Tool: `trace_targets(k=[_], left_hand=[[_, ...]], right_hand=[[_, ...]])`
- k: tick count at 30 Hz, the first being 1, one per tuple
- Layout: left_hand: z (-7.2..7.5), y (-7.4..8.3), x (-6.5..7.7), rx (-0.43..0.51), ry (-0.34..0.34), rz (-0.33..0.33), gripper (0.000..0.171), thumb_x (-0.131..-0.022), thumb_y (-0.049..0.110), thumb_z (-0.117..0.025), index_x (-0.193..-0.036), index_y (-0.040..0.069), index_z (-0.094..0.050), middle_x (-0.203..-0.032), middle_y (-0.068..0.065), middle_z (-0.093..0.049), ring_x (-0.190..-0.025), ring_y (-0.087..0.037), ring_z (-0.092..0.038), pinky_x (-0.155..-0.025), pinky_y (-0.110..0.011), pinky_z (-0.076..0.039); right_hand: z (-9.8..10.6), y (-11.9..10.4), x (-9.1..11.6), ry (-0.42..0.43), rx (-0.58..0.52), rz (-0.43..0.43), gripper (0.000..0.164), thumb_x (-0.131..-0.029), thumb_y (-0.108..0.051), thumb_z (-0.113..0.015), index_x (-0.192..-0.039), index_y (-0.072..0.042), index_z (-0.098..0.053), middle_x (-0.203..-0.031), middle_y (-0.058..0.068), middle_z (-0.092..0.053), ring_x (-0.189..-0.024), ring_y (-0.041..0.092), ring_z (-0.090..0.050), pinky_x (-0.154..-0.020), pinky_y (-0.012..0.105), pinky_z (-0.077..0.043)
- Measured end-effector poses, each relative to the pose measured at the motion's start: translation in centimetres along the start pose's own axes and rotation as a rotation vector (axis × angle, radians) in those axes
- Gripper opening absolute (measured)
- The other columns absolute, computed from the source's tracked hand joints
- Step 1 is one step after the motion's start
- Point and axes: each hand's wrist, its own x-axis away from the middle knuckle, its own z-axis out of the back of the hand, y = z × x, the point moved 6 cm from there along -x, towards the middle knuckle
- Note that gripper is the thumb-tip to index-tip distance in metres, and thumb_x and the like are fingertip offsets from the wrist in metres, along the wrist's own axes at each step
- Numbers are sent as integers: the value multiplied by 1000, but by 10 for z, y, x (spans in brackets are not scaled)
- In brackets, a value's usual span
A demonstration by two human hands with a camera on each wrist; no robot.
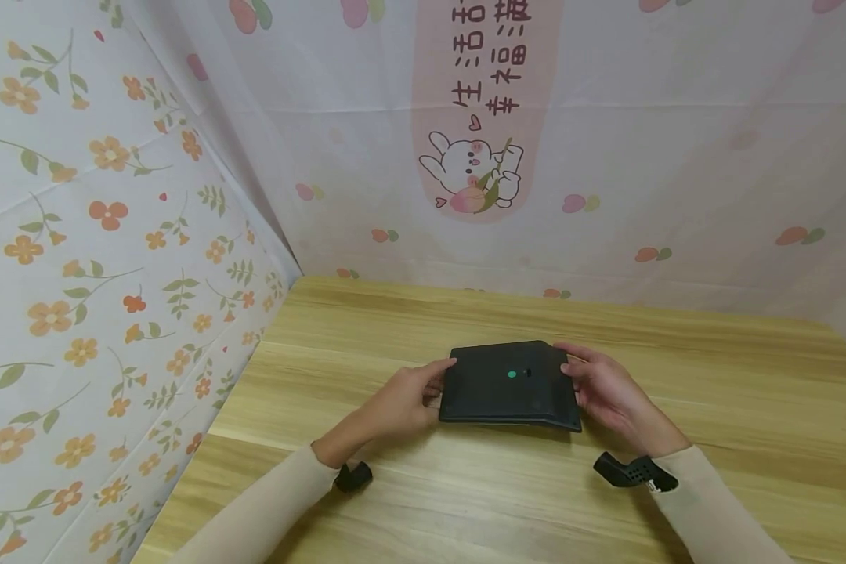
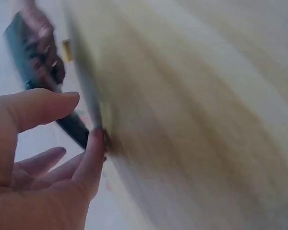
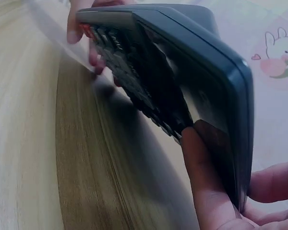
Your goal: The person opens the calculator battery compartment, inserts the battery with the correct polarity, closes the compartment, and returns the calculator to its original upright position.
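A black desk calculator (image 1: pixel 493 384) is held face down between both hands, its back panel facing up with a small green round sticker on it. In the right wrist view its keys (image 3: pixel 129 72) point down toward the tabletop, and the bent display end is nearest. My left hand (image 1: pixel 405 395) holds the left short side, thumb at the upper edge. Fingers of my right hand (image 1: pixel 609 388) pinch the display end, one finger underneath on the front face. In the left wrist view the calculator (image 2: pixel 74 129) appears edge-on and blurred.
A wood-grain table (image 1: pixel 423 493) lies under the hands. Behind it hangs a pale curtain (image 1: pixel 324 157) with a rabbit print, and a flowered cloth (image 1: pixel 134 274) covers the left side. Black camera mounts sit on both wrists, over beige sleeves (image 1: pixel 275 501).
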Motion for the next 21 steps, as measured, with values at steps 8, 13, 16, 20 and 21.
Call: trace_targets(k=[8, 13, 16, 20, 21], left_hand=[[5, -14, 0, 677, -22, 238, 71, -101, -3, -63, -168, -2, -39, -162, -32, -48, -121, -36, -73, -99, -44, -61], [3, -17, -2, 748, -1, 295, 75, -100, 2, -72, -168, -1, -39, -162, -30, -48, -117, -35, -74, -96, -44, -63], [1, -18, -2, 729, 10, 298, 79, -98, 1, -77, -168, 0, -40, -162, -28, -49, -121, -33, -72, -93, -42, -63], [1, -16, -3, 709, 25, 279, 81, -96, -2, -79, -167, 0, -40, -162, -28, -49, -128, -35, -70, -92, -42, -64], [1, -16, -3, 707, 29, 275, 81, -96, -3, -79, -167, 0, -40, -162, -28, -49, -129, -36, -69, -92, -42, -64]], right_hand=[[1, 0, 1, -9, 15, 11, 71, -114, 6, -42, -174, 4, -5, -125, -5, -72, -100, 12, -74, -78, 30, -63], [1, 2, 0, -34, 32, 28, 71, -113, 7, -43, -173, 5, -5, -126, -5, -72, -103, 13, -75, -79, 30, -63], [0, 2, 0, -38, 36, 33, 71, -113, 7, -43, -173, 5, -4, -126, -7, -72, -108, 15, -76, -85, 34, -64], [0, 2, -1, -30, 58, 31, 70, -113, 7, -41, -173, 4, -4, -126, -8, -72, -109, 15, -77, -87, 34, -64], [0, 2, -1, -27, 63, 30, 70, -113, 7, -40, -173, 4, -5, -125, -8, -72, -108, 15, -77, -87, 34, -64]])
